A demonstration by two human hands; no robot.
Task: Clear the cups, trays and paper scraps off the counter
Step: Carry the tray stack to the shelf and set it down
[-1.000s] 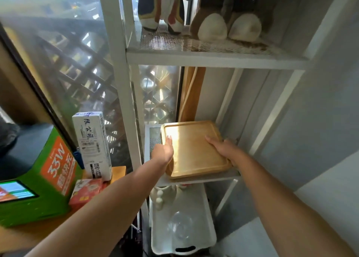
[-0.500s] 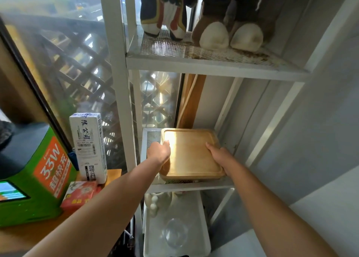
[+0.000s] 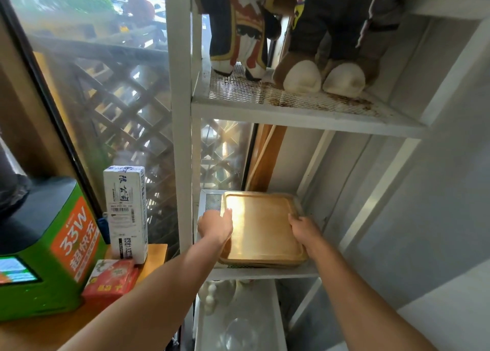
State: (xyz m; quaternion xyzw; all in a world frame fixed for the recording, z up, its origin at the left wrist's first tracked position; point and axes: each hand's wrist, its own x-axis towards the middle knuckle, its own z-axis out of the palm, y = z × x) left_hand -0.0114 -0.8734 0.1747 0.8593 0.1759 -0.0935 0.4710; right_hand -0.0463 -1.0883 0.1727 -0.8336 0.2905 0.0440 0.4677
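- Both hands grip a wooden tray (image 3: 262, 231) by its sides. The left hand (image 3: 214, 227) holds the left rim with its thumb laid on top, and the right hand (image 3: 305, 228) curls its fingers over the right rim.
- Nearest, at the lower left, a wooden tabletop (image 3: 156, 255) carries a green charging station (image 3: 53, 266), a red packet (image 3: 111, 279) and an upright white carton (image 3: 126, 213).
- Under the tray, the lower shelf (image 3: 266, 308) holds a clear glass (image 3: 238, 334) and some small white figures (image 3: 210, 296).
- The tray lies flat on the middle mesh shelf (image 3: 265, 273) of a white metal rack (image 3: 181, 112), off the tabletop.
- Behind it, wooden boards (image 3: 265, 159) lean upright in the corner.
- On the top mesh shelf (image 3: 291, 112) stand a plush toy in a dark and red costume (image 3: 238, 32) and a brown plush toy with white feet (image 3: 326, 77).
- Farthest off, to the left, a wooden lattice (image 3: 119, 112) shows through the window glass.
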